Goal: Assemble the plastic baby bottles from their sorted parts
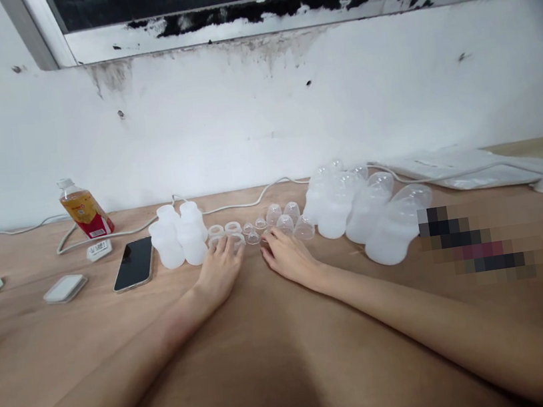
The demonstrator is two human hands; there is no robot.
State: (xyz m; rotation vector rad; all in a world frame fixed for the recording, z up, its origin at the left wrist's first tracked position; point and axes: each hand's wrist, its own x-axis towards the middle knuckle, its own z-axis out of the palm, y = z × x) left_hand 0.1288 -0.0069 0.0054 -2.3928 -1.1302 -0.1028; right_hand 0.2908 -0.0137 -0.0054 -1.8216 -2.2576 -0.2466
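Note:
My left hand point(222, 264) rests with its fingers stretched out over the front of a small group of translucent screw rings point(215, 230), touching them. My right hand point(286, 255) lies opposite, its fingers loosely bent and apart at the front of several clear bottle nipples point(249, 228). Its fingertips partly hide one nipple. Just behind and beside the right hand stand clear dome caps point(291, 211). Left of my left hand are white, frosted baby bottle bodies point(170, 246), upright and close together. To the right, assembled baby bottles point(332, 212) with clear domes stand in a cluster.
A phone point(133, 263), a flat white case point(65, 288) and a drink bottle point(85, 208) are on the left. A white cable point(251, 203) runs along the back, before the wall point(220, 123). Plastic bags point(463, 170) lie back right; a blurred patch point(474, 246) hides something.

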